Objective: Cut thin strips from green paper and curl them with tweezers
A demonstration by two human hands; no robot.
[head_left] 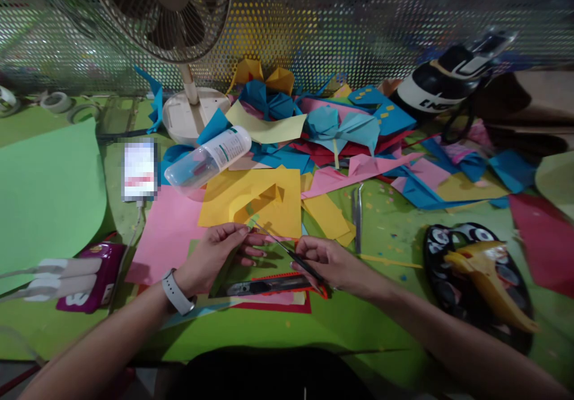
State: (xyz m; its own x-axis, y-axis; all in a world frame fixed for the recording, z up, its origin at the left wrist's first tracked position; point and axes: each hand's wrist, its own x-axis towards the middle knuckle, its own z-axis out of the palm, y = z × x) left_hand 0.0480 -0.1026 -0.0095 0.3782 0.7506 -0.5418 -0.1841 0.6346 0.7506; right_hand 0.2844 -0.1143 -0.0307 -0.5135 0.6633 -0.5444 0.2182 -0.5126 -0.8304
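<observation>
Over the green table (pixel 278 328), a small paper scrap (pixel 252 220) is pinched shut in the left hand (pixel 215 253), while thin tweezers (pixel 287 250) are held closed in the right hand's (pixel 332 262) grip. Steadiness is best gained if both wrists are rested on the table.

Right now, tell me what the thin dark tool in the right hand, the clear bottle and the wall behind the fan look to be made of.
The thin dark tool looks like metal: slim, rigid, dark with a faint sheen. The clear bottle with a white label seems glossy plastic, see-through with highlights. The perforated wall appears to be sheet metal, shiny with regular punched holes.
</observation>
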